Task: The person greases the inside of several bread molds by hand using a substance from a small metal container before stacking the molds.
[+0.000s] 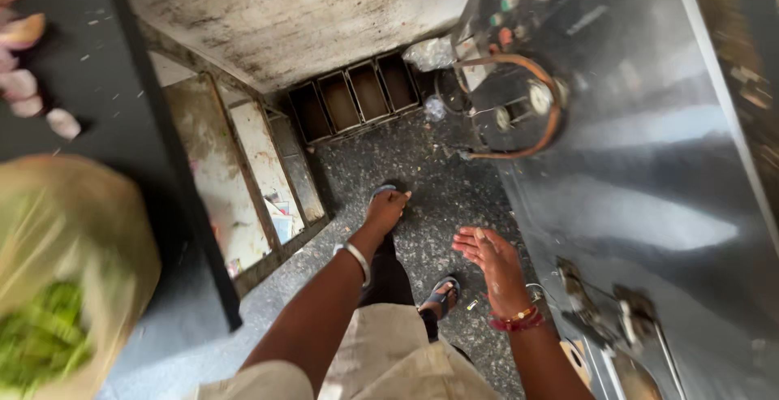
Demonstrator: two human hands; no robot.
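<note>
Both hands hung empty over the speckled floor, apparently mid-stride. The left hand, wearing a silver bangle, reached forward and down with its fingers loosely curled, gripping nothing. The right hand was spread open, palm tilted up, just beside the steel machine to its right, probably held clear of the metal wall. Ahead of the left hand a rack of four baking tins leaned against the wall base. Far left of both hands sat a blurred sack of green vegetables. Sandalled feet showed below the hands.
</note>
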